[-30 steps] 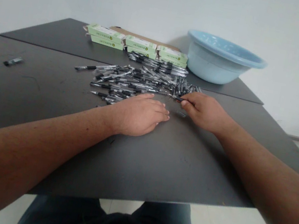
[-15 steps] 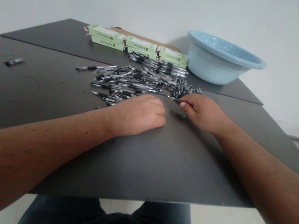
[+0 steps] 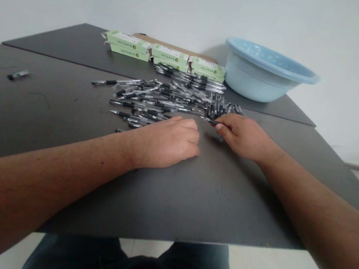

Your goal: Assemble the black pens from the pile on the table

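Note:
Between the thumb and fingers of my right hand [image 3: 243, 136] is a pen [image 3: 210, 121] with a black grip, its tip pointing left. My left hand [image 3: 173, 142] rests on the table with its fingers curled in; whatever they hold, if anything, is hidden beneath them. Just beyond my left hand spreads a heap of clear pens with black grips [image 3: 157, 103]. A cluster of short black-and-clear pen caps [image 3: 218, 105] lies right behind my right hand. Beneath the right hand, a small clear piece [image 3: 219, 139] is partly covered.
Green and white boxes [image 3: 129, 46] are stacked at the back of the dark table [image 3: 170, 207]. Before them lie bundled pens [image 3: 189, 77]. A light blue basin [image 3: 259, 76] stands back right. A small black-and-clear piece [image 3: 18, 74] lies far left. A seam crosses the table.
My left hand's fingers, stretched out one second ago, have curled in. My right hand keeps the pen in nearly the same place.

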A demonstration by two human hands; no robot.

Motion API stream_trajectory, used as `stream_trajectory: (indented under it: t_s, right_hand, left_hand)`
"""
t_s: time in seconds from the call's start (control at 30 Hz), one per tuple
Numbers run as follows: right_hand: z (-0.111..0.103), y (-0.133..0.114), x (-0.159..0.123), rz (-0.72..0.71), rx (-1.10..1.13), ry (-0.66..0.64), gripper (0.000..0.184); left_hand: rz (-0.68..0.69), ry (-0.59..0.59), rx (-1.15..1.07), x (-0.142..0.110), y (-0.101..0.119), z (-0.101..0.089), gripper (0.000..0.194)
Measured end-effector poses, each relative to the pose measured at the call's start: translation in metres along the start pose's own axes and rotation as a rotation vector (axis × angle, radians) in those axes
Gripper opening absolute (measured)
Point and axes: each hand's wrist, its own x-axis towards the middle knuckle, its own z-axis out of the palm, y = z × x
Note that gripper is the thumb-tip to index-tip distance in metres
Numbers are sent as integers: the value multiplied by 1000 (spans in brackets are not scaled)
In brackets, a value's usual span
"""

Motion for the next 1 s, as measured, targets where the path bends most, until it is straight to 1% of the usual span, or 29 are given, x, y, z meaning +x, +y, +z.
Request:
stream_trajectory:
  t_s: [0.1,0.13,0.23,0.3,0.4,0.57,0.63,0.77,1.0]
  right_hand:
    - [0,0,0,-4,5,-2,37]
    - [0,0,0,-4,7,0,37]
    - [0,-1,-1,-6,8,4,36]
    - [0,-1,-1,-8,7,9,36]
    - [0,-2,-2,-8,18,14,36]
    - [-1,-4,-3,-9,35,18,35]
    - [-1,-5,-4,-24,38,16,34]
    - [-1,-8,-5,-80,28,1,34]
    - [-5,-22,-8,-108,21,5,34]
  left_hand:
    - [80,-64,34,1,0,-1,22]
    - [82,-67,38,1,0,-2,22]
    - [62,-82,57,3,1,-2,22]
    - [24,-83,78,3,2,-3,21]
    - [-66,-32,45,1,-2,-5,17]
    - [-307,45,-32,-7,-17,-9,13]
    - [-369,91,-28,-9,-22,-9,12]
    - [-387,174,-41,-9,-22,-8,11]
    - [-408,200,-73,-5,-15,-8,13]
